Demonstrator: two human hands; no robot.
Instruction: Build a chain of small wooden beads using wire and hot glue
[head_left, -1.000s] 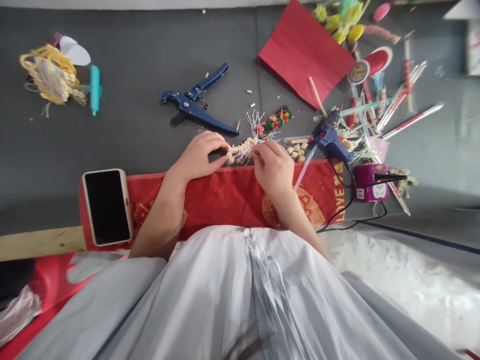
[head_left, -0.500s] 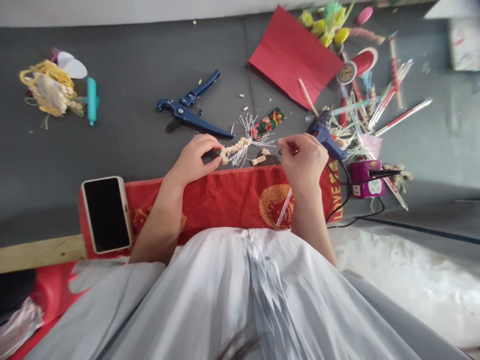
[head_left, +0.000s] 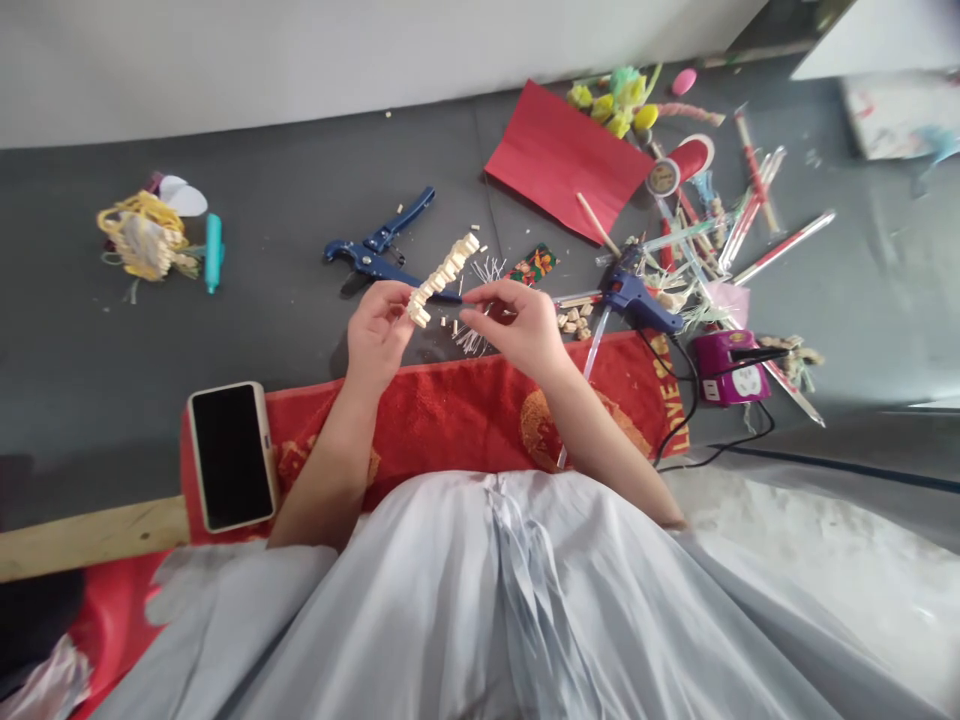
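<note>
My left hand (head_left: 379, 335) is closed on the near end of a knobbly strip of small pale pieces (head_left: 446, 275), which slants up to the right above the table. Close to the strip's right side is my right hand (head_left: 517, 320), thumb and forefinger brought together; whatever is between them is too small to make out. Under and beside the right hand lie white threads (head_left: 472, 342). Behind the strip rests a blue hand cutter (head_left: 379, 262), its lower handle partly covered. A flowered strip (head_left: 534, 265) and loose pale pieces (head_left: 576, 320) are beyond the right hand.
A blue glue gun (head_left: 637, 295) with a cord lies right, by a purple power socket (head_left: 731, 368) and a spool of red thread (head_left: 686, 165). Red paper (head_left: 570, 160) is behind. A phone (head_left: 232, 455) rests on the red towel (head_left: 450, 420); a yellow cord bundle (head_left: 142, 235) lies left.
My left hand has lifted the pale strip and tilted it upward, away from the threads on the table. My right hand has moved left, close to the strip. The view has shifted.
</note>
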